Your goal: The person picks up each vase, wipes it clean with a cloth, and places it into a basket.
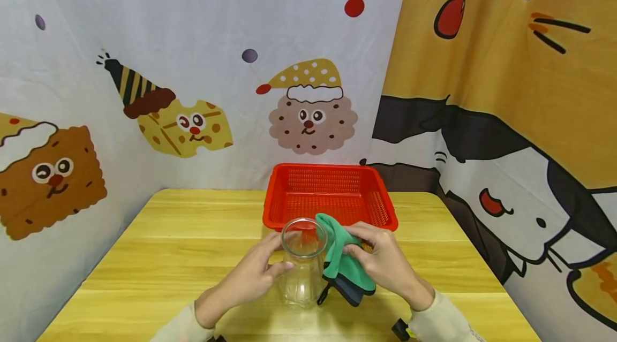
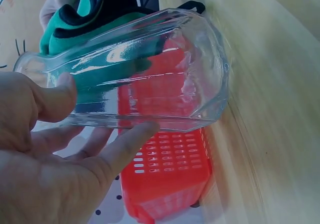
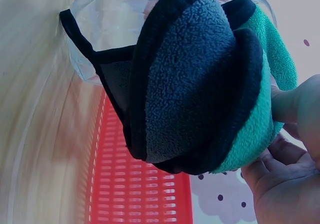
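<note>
Thumb and fingers of the left hand (image 1: 250, 279) are closed around the glass jar (image 1: 301, 280), thumb on the near face and the other fingers along its left side. Pinched between the thumb and fingers of the right hand (image 1: 388, 259) is the cloth (image 1: 346, 261), bunched at its upper part, its lower corners hanging free. Both held things are at the lower centre of the head view: the jar sits just right of the left hand's fingers, mouth upward, and the cloth lies just right of the jar, left of the right hand. In the left wrist view the grip is nearer the jar's mouth, at the left of the frame, than its base, at the right. Whether the base touches the table (image 1: 193, 248) I cannot tell.

Small marks at the lower edge of the right sleeve (image 1: 441, 321), bottom right of the head view, are too small to read.

Clear and shiny, the jar has a round rim, faceted sides and an angular base; green and red show through it. The cloth is green on one face and fuzzy grey-blue on the other, with black edging and a black loop (image 2: 192, 6). A red basket (image 1: 328, 166) with slotted walls stands beyond the hands, near the table's far edge.
</note>
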`<state>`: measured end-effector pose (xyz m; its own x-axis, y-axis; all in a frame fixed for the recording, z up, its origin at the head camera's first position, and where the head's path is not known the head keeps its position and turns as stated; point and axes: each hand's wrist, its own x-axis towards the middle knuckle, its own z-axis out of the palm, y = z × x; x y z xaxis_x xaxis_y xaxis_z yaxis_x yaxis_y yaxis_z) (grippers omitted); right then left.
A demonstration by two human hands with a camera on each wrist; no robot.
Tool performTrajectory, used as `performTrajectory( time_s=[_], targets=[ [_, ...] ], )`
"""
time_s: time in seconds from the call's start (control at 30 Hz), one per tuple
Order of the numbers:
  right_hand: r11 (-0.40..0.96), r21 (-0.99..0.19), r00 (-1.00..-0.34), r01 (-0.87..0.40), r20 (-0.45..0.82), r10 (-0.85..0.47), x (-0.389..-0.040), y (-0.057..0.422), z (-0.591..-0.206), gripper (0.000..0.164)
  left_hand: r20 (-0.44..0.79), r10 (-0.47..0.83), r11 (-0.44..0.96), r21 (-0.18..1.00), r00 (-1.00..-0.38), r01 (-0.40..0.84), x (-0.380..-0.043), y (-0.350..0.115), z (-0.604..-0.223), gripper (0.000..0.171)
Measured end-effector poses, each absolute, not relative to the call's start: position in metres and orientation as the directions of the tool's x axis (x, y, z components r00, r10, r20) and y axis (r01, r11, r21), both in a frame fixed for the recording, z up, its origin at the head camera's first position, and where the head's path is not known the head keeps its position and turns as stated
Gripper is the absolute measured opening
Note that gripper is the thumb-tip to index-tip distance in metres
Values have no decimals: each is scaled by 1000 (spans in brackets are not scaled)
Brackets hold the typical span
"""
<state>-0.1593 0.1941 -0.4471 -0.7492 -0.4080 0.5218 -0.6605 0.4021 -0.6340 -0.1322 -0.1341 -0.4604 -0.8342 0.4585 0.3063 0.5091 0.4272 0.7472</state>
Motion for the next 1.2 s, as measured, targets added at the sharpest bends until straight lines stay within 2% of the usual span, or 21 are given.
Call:
performTrajectory(
  time_s=[0.2, 0.4, 0.6, 0.77, 0.87, 1.03, 1.2],
  targets=[
    [393, -640, -749, -660, 516, -417, -161, 190, -449, 37, 320, 483, 434, 722, -815, 540, -137, -135, -460, 59],
    [389, -647, -752, -656, 513, -414, -162, 186, -449, 40, 272, 484, 417, 764, -832, 492, -135, -135, -459, 58],
    [386, -659, -760, -645, 502, -413, -162, 184, -450, 42, 201, 464, 343, 857, -862, 384, -132, -133, -460, 75],
    [389, -650, -753, -653, 503, -424, -163, 182, -450, 45, 241, 386, 432, 806, -890, 405, -131, -128, -461, 86],
    [398, -649, -756, -649, 491, -433, -164, 181, -450, 51, 268, 361, 469, 775, -893, 423, -132, -125, -461, 84],
    [393, -661, -759, -639, 460, -461, -164, 179, -451, 63, 298, 367, 452, 771, -881, 449, -134, -124, -461, 76],
    [385, -669, -761, -636, 459, -459, -164, 177, -453, 60, 317, 400, 455, 746, -860, 486, -135, -125, -461, 71]
  ],
)
